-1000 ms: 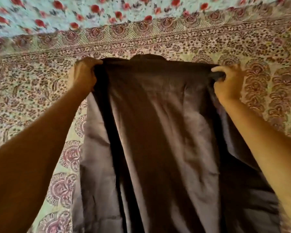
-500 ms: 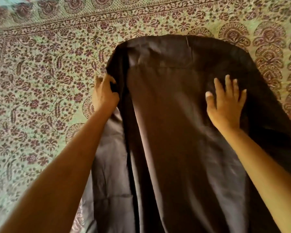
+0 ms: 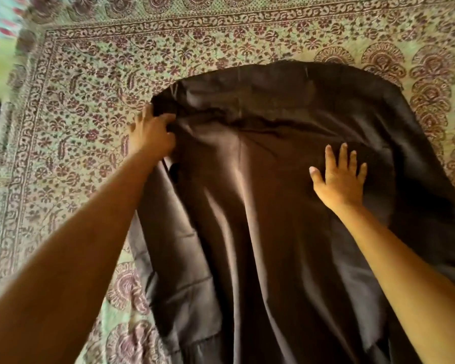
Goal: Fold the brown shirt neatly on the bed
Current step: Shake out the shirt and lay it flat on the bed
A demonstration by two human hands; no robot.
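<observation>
The brown shirt (image 3: 260, 206) lies spread on the patterned bed cover (image 3: 76, 114), its top end far from me and its length running down to the frame's bottom edge. Long creases run along its middle. My left hand (image 3: 150, 132) is at the shirt's upper left edge, with the fingers curled into a fold of the cloth there. My right hand (image 3: 339, 179) lies flat on the shirt's right half, fingers straight and spread, pressing the cloth down.
The bed cover has a maroon floral print with a border band along its left and far sides. Beyond its far left corner shows a light cloth with red flowers (image 3: 0, 27). Bare cover lies left of and beyond the shirt.
Both hands let the held-up shirt down onto the bed. The right hand opened flat on the cloth. The left hand shifted along the upper left edge, and the view swung down.
</observation>
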